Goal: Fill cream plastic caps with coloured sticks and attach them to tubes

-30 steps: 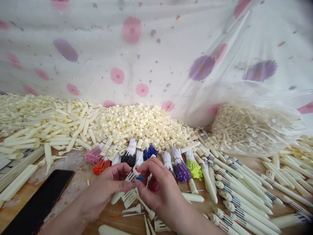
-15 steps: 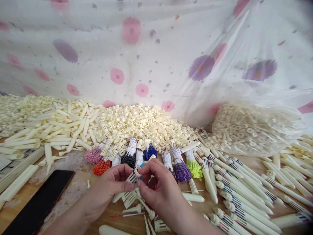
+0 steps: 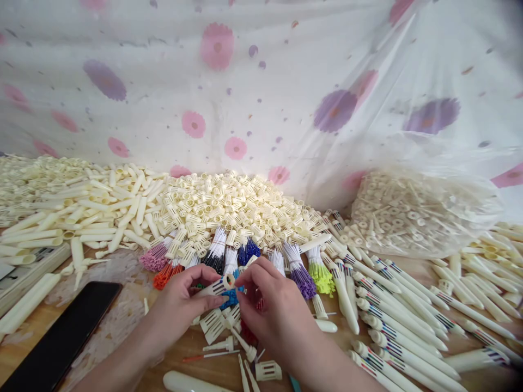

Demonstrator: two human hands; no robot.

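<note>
My left hand (image 3: 184,302) pinches a cream multicolour pen (image 3: 213,288) between thumb and fingers. Its slotted end, with dark coloured sliders in the slots, points up to the right, and the round open mouth shows. Just right of that mouth is my right hand (image 3: 272,305), fingers and thumb drawn together; what they hold, if anything, is hidden. Behind and below the hands lie tied bundles of refills with coloured tips: blue (image 3: 250,251), black (image 3: 216,253), purple (image 3: 301,272), yellow-green (image 3: 321,272), orange (image 3: 166,275) and pink (image 3: 155,258). Loose slotted sleeves (image 3: 268,371) lie beneath my hands.
Slotted cream sleeves (image 3: 241,204) are heaped at the back, with pen barrels (image 3: 102,209) on the left. Pens with coloured sliders (image 3: 404,326) lie in rows at right. A clear bag of small parts (image 3: 420,212) sits behind them. A black phone (image 3: 61,337) lies front left.
The pen's open end has tilted more toward me. My right fingers have moved slightly right, off the pen's rim. The whole view has shifted a little.
</note>
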